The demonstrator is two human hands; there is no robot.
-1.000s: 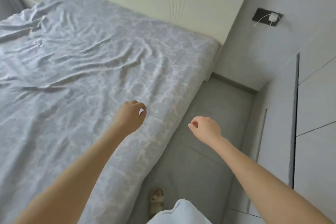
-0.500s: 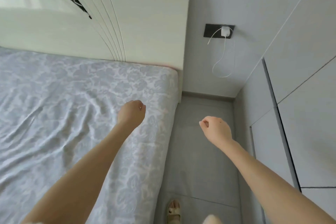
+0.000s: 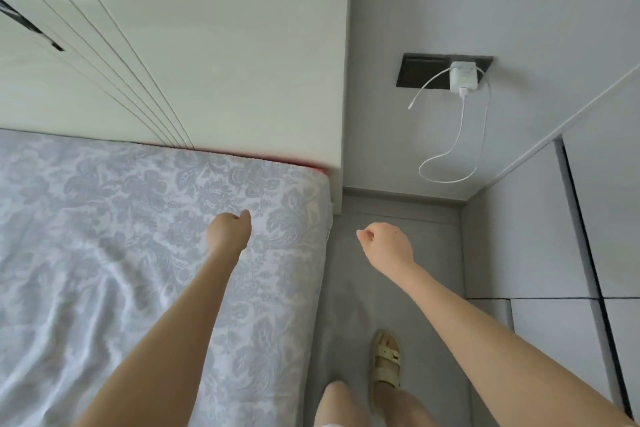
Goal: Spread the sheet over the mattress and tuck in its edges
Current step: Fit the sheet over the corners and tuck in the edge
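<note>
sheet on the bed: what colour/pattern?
The sheet is pale grey-white with a darker grey floral damask print. It shows best in the head view, near the headboard.

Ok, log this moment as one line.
left hand: curled, empty, over sheet | right hand: curled, empty, over floor | sheet: spread, wrinkled; red edge showing at headboard corner

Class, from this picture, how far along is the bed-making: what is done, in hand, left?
Done: the sheet lies spread up to the headboard. In hand: nothing; the left hand over the sheet and the right hand over the floor are curled, empty. Left: smoothing the wrinkles at lower left, and probably tucking the head corner, where a red strip shows.
</note>
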